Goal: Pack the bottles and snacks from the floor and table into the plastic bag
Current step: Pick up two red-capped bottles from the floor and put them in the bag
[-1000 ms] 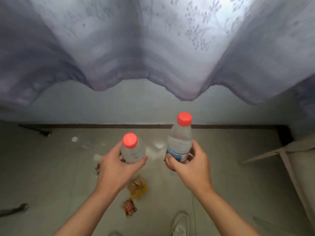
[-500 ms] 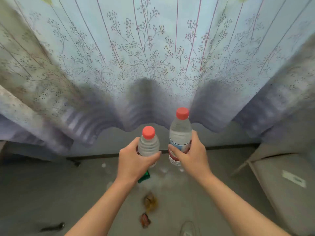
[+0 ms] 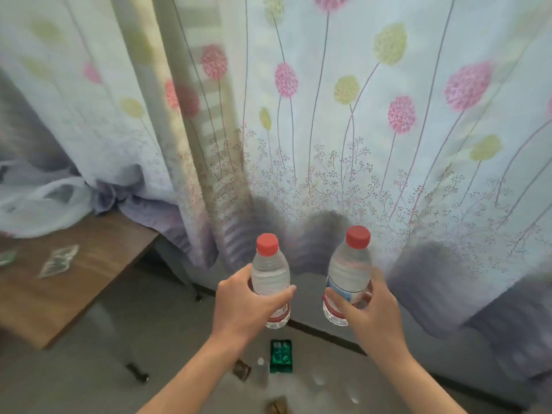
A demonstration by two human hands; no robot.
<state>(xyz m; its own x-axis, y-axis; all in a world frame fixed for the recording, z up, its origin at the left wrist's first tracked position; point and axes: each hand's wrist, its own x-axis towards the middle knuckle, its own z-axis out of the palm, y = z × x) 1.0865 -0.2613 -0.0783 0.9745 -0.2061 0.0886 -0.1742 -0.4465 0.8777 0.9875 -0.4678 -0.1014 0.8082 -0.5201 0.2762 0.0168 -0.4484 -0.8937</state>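
Flowered curtains [image 3: 328, 130] hang ahead. Upright for carrying, one red-capped bottle [image 3: 270, 282] sits clamped in my left hand [image 3: 248, 303], another bottle [image 3: 348, 273] in my right hand [image 3: 367, 309]. Plastic bag [image 3: 38, 201] waits on the table [image 3: 59, 294], left; snacks [image 3: 280, 356] lie on the floor.

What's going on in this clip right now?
A person stands facing a flowered curtain, holding two red-capped water bottles upright in the air. The left hand has a grip on one bottle, the right hand on the other bottle. A white plastic bag lies on the wooden table at the left, with small packets beside it. A green packet and other wrappers remain on the floor.
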